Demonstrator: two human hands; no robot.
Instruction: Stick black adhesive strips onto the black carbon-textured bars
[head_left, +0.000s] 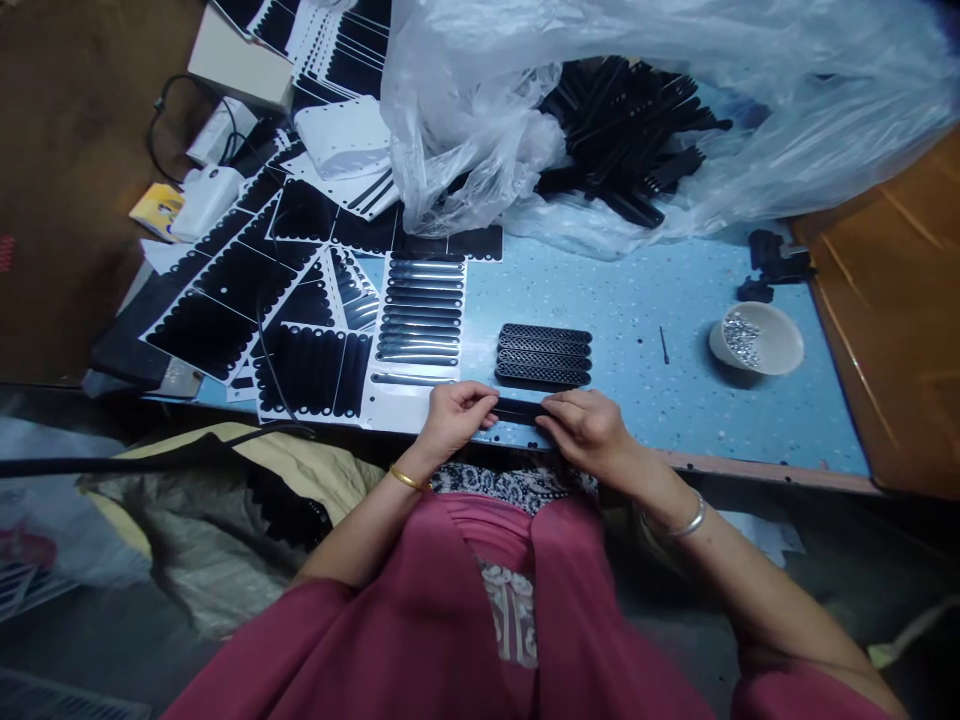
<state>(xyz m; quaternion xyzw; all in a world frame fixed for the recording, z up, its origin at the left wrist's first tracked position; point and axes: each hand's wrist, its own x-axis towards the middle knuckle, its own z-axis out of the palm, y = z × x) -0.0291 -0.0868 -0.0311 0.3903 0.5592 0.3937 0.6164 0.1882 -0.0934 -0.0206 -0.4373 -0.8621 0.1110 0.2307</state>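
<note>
Between my two hands stretches a flat black strip (pixel 519 409), held level over the front edge of the blue table. My left hand (pixel 457 415) pinches its left end. The right end is gripped by the closed fingers of my right hand (pixel 589 425). Just beyond the strip lies a small row of black perforated bars (pixel 544 354), side by side. To the left, close to my left hand, is a white backing sheet (pixel 397 405) bearing several black rounded strips (pixel 420 318), with bare white at its near end.
A clear plastic bag (pixel 465 110) with many black plastic parts (pixel 622 130) fills the back. More black sticker sheets (pixel 225 290) cover the left. On the right are a white bowl (pixel 780 345) of small metal pieces, a thin black rod (pixel 664 345) and a black clamp-like object (pixel 780 258).
</note>
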